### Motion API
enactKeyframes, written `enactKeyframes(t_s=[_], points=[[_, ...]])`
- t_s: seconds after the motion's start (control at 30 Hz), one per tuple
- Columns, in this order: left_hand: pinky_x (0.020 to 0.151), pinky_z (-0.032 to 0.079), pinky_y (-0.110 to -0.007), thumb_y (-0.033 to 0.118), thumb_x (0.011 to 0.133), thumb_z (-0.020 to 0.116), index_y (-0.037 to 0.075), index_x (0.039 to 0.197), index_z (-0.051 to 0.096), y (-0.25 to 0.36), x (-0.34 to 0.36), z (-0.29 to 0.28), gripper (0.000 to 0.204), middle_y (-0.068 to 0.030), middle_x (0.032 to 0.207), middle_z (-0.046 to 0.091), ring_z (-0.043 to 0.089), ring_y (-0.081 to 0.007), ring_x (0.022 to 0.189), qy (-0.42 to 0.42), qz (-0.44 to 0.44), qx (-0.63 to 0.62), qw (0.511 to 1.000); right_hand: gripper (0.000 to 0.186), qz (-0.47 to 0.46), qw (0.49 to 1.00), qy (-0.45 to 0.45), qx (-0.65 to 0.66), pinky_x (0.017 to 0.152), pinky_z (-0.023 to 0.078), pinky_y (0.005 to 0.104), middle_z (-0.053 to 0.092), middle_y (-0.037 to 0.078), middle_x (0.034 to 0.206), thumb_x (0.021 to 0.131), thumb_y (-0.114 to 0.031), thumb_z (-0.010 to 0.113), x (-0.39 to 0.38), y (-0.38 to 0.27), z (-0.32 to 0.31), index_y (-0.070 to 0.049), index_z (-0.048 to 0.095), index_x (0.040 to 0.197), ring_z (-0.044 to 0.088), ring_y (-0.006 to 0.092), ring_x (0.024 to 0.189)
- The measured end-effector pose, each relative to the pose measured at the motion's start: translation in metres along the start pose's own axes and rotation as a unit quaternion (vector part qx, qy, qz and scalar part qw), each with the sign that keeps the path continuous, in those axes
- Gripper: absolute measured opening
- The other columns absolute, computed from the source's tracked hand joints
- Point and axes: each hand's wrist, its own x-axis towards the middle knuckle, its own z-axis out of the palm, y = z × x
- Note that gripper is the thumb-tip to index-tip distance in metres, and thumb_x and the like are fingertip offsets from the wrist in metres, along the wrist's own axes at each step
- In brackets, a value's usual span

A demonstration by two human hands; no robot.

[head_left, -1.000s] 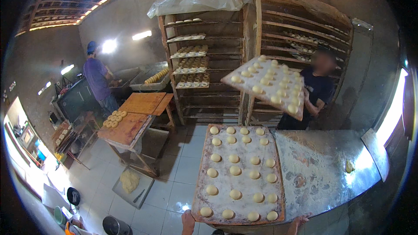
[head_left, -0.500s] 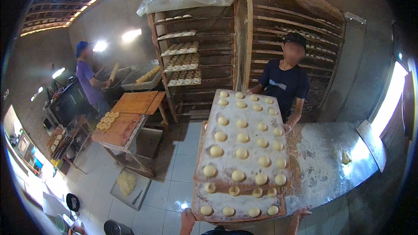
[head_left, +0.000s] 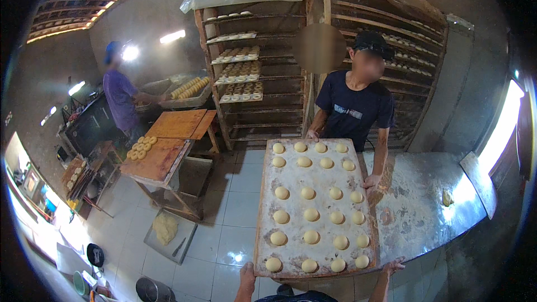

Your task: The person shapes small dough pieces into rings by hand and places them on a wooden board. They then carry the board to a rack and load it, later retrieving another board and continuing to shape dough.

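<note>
A floured wooden board with several rows of round pale dough balls lies in front of me. My left hand is closed at its near left corner, gripping the edge. Beside the near right corner is my right hand, its fingers stretched outward away from the board. Across from me, a co-worker in a dark shirt has one hand on the far left edge and the other hand on the right side. What lies under the board is mostly hidden.
A floury metal-topped table stands to the right. At left is a wooden table bearing dough rings; a tray with dough sits on the floor. Behind stand tall racks. Another person works at far left.
The upper board has come nearer to me and now covers the lower board's dough balls. The co-worker has leaned in with it. My hands have stayed near the board's near corners.
</note>
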Motion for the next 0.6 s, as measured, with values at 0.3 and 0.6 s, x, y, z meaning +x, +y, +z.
enactKeyframes(t_s=[0.3,0.6], points=[[0.078,0.055,-0.038,0.032,0.109,0.050,-0.003,0.111,0.067,-0.010,0.015,-0.028,0.039,-0.0112,0.100,0.070,0.067,-0.0195,0.089,-0.053,0.093,0.175,0.979,0.067,0.016,0.999,-0.001,-0.042,0.106,0.047,0.0551,0.042,0.019,0.159,0.108,-0.041,0.049,0.015,0.010,-0.006,-0.008,0.024,0.160,0.053,0.0421,0.135],[0.079,0.051,-0.049,0.027,0.105,0.049,-0.008,0.100,0.066,0.006,0.027,-0.037,0.039,-0.0273,0.088,0.068,0.067,-0.0396,0.084,-0.040,0.124,0.378,0.917,0.083,-0.100,0.993,0.061,-0.034,0.103,0.050,0.0590,0.042,0.030,0.153,0.104,-0.050,0.053,0.019,0.036,-0.001,0.003,0.019,0.159,0.059,0.0471,0.125]])
